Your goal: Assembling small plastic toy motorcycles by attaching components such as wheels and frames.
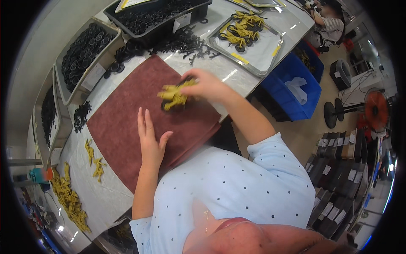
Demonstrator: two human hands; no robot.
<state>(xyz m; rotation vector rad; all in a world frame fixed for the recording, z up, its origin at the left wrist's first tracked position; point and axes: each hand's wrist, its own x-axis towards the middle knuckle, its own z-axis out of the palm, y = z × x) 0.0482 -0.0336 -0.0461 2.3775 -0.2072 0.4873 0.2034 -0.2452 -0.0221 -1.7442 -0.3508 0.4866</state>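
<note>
In the head view, the right hand point(207, 86) reaches out over a reddish-brown cloth mat point(131, 114) spread on the pale tabletop point(105, 199). Its fingers are clamped on a yellow plastic part point(173, 96), a small, knobbly, branching piece with several short arms sticking out; a dark round piece shows under it, partly hidden, so how the two join cannot be told. The part sits just above the far half of the mat, right at the fingertips.

The left hand point(150, 137) lies flat on the near half of the mat, palm down, fingers straight and close together with the thumb spread to the side, holding nothing. It is near the yellow part but apart from it.

On the tabletop left of the mat lie a few loose yellow parts point(94, 158), and further toward the near-left edge a larger yellow heap point(69, 199). Beyond the mat are black ring-shaped pieces point(120, 57) and a scatter of small black parts point(184, 42). A grey bin point(91, 76) along the far-left side holds many black rings; a black tray point(192, 12) beyond holds more dark pieces. A metal tray point(258, 55) at the far right carries yellow parts fitted on black wheels. Beside the tabletop stands a blue crate point(287, 91) on the floor.
</note>
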